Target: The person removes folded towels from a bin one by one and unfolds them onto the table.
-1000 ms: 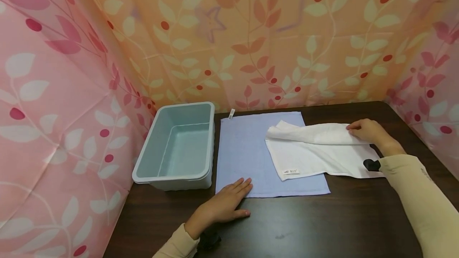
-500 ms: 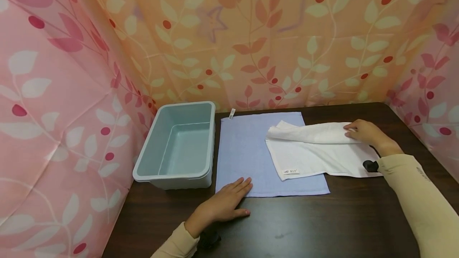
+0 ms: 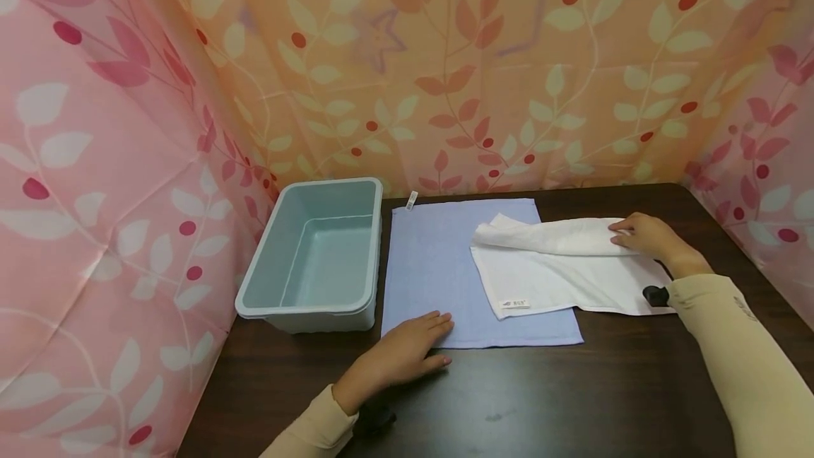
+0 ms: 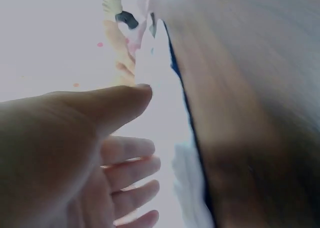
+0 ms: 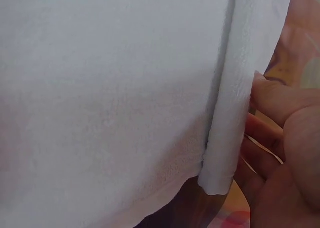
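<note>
A white towel point(image 3: 534, 274), folded over along its far side, lies partly on a flat lilac cloth point(image 3: 432, 267). My right hand point(image 3: 649, 239) is at the right end of the white towel's folded strip. In the right wrist view, the thumb point(image 5: 270, 95) touches the strip's edge and the fingers pass behind it, as if pinching it; the fingertips are hidden. My left hand point(image 3: 400, 352) rests palm down with extended fingers on the lilac cloth's near left corner, its thumb over the table. The left wrist view is blurred and overexposed.
A light blue-grey plastic basin point(image 3: 372, 260) stands left of the lilac cloth. The dark wooden table point(image 3: 521, 401) is bounded by a patterned curtain point(image 3: 445, 126) behind and at both sides. A small tag point(image 3: 412, 201) sticks out at the cloth's far left corner.
My right hand has shifted slightly left along the folded strip. My left hand has slid slightly to the right. The towel and lilac cloth look the same.
</note>
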`<state>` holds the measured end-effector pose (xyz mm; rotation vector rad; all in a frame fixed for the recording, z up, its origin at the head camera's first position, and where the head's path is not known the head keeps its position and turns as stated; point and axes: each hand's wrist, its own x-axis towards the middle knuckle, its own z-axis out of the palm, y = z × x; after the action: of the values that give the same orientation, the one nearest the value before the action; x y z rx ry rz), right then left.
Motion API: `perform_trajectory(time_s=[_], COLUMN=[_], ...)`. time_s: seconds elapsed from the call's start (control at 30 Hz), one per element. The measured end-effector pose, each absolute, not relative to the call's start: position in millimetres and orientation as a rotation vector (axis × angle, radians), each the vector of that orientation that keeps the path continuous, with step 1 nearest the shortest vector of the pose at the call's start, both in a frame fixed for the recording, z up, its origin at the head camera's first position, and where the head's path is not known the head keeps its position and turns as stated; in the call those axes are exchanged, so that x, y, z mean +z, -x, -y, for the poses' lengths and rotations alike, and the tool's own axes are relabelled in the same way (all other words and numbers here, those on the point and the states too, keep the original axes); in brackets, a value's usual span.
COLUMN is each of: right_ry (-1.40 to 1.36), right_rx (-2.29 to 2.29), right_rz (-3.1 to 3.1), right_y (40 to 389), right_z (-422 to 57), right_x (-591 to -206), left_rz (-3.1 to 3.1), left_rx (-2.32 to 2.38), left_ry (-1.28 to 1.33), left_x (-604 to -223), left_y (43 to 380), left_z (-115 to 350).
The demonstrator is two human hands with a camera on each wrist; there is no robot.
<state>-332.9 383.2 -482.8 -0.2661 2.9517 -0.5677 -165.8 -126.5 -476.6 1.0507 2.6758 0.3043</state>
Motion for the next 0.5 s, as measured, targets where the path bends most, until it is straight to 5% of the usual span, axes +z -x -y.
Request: perform_trajectory(time_s=[0.5], right_ry=[0.245], right_rx=[-0.608], right_rz=[-2.956], right_y=[330.1], right_z=[-386.0], right_x=[-484.4], left_rz=[-2.748], left_rx=[0.77], left_ry=[-1.208], left_x=[-461.9], left_y=[193.9], left_z=[52.9])
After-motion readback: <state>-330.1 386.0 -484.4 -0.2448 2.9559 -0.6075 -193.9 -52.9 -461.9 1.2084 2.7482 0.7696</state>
